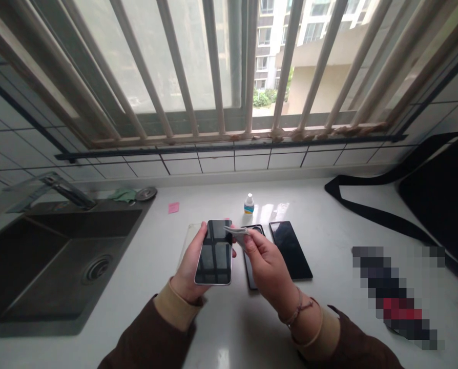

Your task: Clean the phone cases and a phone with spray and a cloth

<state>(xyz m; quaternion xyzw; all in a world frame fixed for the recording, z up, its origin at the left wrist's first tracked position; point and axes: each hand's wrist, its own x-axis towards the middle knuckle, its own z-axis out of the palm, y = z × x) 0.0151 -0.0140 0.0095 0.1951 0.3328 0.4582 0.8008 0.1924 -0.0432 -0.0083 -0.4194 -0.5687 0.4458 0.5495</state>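
Where the barred window (229, 66) fills the far wall above white tiles, the holdings below run as follows, by descending size.

Countertop (329, 215): pale, glossy, running the full width of the view.

Sink (40, 256): dark, set into the counter at the left, with a tap (65, 190) at its back rim and a round drain in its floor.

Black bag (440, 200): at the right edge of the counter, its strap trailing leftward along the surface.

Left hand (188, 269): wrapped around a phone (214, 252), thumb on the near long edge, fingers behind; the phone is raised above the counter, dark screen up.

Right hand (265, 266): fingers pinched on a small grey cloth (236, 233), which touches the held phone's top right corner.

Second phone (290, 249): dark, flat on the counter, just right of the right hand.

Third phone (251, 256): dark, flat, largely hidden under the right hand.

Clear case (187, 236): on the counter behind the left hand, partly hidden.

Small bottle (249, 204): white with a blue label, upright, beyond the phones.

Pink note (173, 207): flat on the counter, left of the bottle.
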